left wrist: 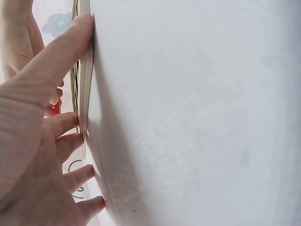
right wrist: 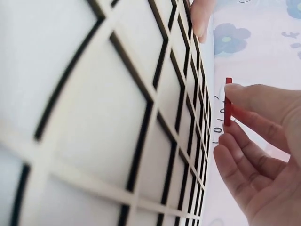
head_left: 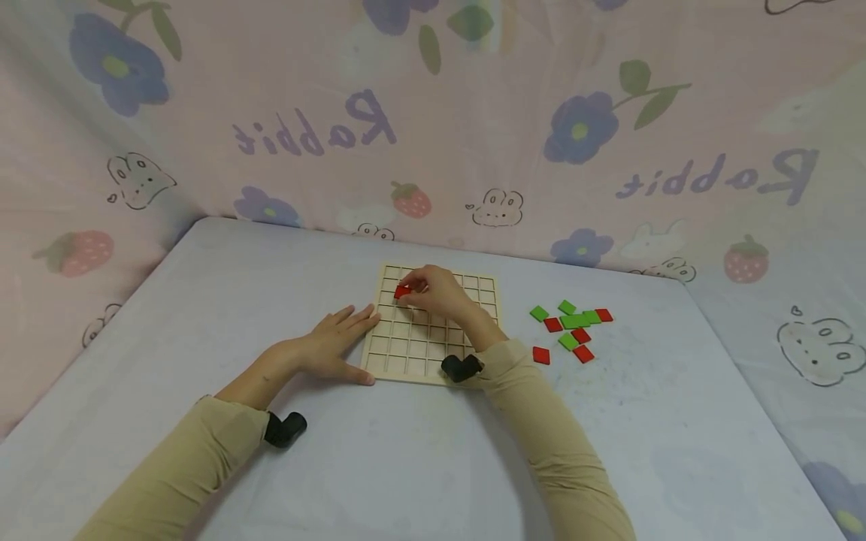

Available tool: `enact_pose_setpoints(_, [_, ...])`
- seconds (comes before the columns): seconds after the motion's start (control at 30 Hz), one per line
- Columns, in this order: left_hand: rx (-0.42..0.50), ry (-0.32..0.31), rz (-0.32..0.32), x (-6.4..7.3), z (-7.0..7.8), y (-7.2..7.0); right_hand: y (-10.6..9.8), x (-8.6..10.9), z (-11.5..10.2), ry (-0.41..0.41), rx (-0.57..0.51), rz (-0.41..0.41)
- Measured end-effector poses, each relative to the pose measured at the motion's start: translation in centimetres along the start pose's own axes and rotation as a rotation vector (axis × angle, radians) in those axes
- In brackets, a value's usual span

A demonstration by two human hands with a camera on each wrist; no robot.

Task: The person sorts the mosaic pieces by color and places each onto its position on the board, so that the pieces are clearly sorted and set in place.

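Note:
A pale wooden grid board (head_left: 408, 349) with square cells lies flat on the table. Over its upper left part, my right hand (head_left: 440, 291) pinches a red square tile (head_left: 402, 292) between thumb and fingers. The right wrist view shows this red tile (right wrist: 228, 101) edge-on, just off the board's surface. My left hand (head_left: 331, 346) rests at the board's left edge, fingers spread and straight. In the left wrist view its thumb and some fingers (left wrist: 70, 143) touch the side of the board (left wrist: 85, 89).
Right of the board, several loose red tiles (head_left: 541, 355) and green tiles (head_left: 539, 313) lie scattered on the white-covered table (head_left: 649, 421). Some touch or overlap. A patterned curtain (head_left: 446, 150) hangs behind the table's far edge. Black wrist devices (head_left: 287, 430) sit on both sleeves.

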State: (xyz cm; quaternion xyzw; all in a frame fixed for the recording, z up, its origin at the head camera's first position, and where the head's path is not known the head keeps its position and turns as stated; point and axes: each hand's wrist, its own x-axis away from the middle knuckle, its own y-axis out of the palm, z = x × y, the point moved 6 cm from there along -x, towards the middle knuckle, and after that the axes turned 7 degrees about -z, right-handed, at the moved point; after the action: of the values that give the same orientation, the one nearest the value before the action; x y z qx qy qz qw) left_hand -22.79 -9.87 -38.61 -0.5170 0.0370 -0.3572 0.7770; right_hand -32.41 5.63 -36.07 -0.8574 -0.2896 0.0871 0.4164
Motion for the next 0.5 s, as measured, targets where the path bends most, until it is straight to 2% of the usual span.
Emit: enact_pose_setpoints(0.5, [0.010, 0.015, 0.007, 0.0, 0.0, 0.1, 1.3, -1.4, -0.3, 0.009, 0.021, -0.025])
